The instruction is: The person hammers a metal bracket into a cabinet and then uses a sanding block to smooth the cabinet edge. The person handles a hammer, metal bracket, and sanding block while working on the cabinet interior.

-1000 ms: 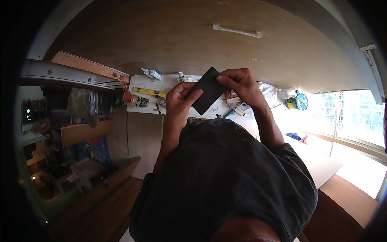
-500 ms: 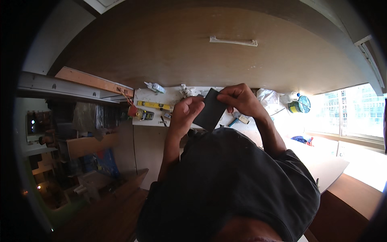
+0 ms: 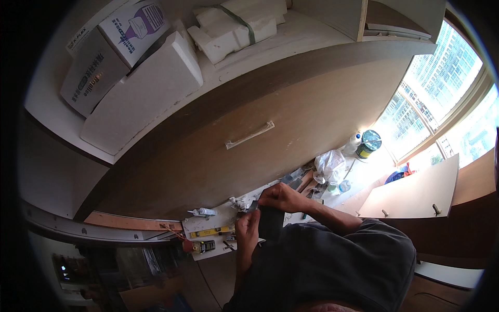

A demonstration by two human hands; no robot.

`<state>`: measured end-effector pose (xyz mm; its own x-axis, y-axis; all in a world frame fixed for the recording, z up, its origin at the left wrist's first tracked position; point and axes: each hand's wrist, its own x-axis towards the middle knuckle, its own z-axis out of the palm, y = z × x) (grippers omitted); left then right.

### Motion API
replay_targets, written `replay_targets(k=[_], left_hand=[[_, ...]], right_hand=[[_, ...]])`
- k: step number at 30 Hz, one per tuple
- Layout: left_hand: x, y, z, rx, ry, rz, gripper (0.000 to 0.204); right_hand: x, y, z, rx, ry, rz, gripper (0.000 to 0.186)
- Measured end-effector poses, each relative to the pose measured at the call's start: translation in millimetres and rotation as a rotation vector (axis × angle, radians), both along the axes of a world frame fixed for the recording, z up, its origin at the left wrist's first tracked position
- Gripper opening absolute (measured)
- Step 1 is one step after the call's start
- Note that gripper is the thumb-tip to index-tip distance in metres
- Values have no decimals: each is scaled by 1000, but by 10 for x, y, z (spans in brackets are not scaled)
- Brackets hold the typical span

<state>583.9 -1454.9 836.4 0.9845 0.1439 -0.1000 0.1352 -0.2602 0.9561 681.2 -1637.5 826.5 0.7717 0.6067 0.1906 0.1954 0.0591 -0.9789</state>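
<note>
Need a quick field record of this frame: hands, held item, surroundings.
left hand: grips lower left edge of dark flat piece
right hand: grips its top edge
dark flat piece: held in front of the torso, between both hands
worktop: white, cluttered; yellow level, white tube
cabinet front: brown, with white handle
by window: green-lidded can, plastic bag

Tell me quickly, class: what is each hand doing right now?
Left hand: closed on the lower left edge of the dark flat sheet.
Right hand: closed on the same sheet's top edge.
</note>
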Motion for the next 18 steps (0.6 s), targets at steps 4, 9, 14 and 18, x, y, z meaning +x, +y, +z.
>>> replay_targets(k=[4,9,14,18], left_hand=[[26,-111,47,76,-94,-50,34],[137,-220,20,225,-339,-39,29],[343,-498,-106,67,-467,170,27],[580,-677,-26,-8,-257,-31,24]], right_hand=[[13,-141,-4,-24,144,15,23],[18,-398,101,419,619,190,42],[-117,-477,251,354,341,77,43],[-92,-596,507,308,434,-144,31]])
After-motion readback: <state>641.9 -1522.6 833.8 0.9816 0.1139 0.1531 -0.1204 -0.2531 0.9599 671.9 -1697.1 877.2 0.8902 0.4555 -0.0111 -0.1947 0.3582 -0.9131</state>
